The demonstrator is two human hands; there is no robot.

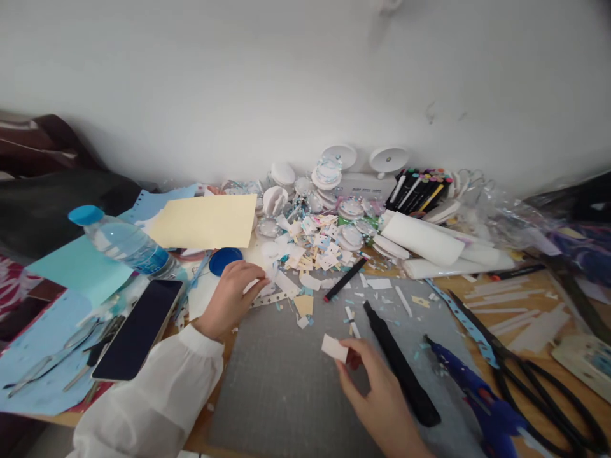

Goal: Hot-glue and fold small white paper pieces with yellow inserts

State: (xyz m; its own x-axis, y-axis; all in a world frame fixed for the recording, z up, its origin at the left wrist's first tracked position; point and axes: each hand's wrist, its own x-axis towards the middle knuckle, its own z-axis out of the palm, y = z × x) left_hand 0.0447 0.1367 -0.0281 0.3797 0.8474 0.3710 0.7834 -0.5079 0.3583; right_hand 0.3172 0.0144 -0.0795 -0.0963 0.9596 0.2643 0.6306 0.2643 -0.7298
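Observation:
My right hand (377, 394), over the grey cutting mat (272, 381), pinches a small white paper rectangle (333, 348) between thumb and fingertips. Farther left, my left hand (231, 296) reaches toward the pile of paper scraps (315, 245), its fingers and thumb drawn together. Whatever lies between those fingertips is too small to make out. Close behind that hand is a round blue lid (225, 261). Beside my right hand lie a black craft knife (401, 366) and a blue glue gun (477, 394). A black marker (344, 280) rests at the mat's far edge.
Large black scissors (539, 381) lie at the right. On the left are a phone (139, 331), a water bottle (126, 242) and tweezers (57, 362). Cream card (210, 221), white paper rolls (422, 238) and a box of markers (417, 191) line the back near the wall.

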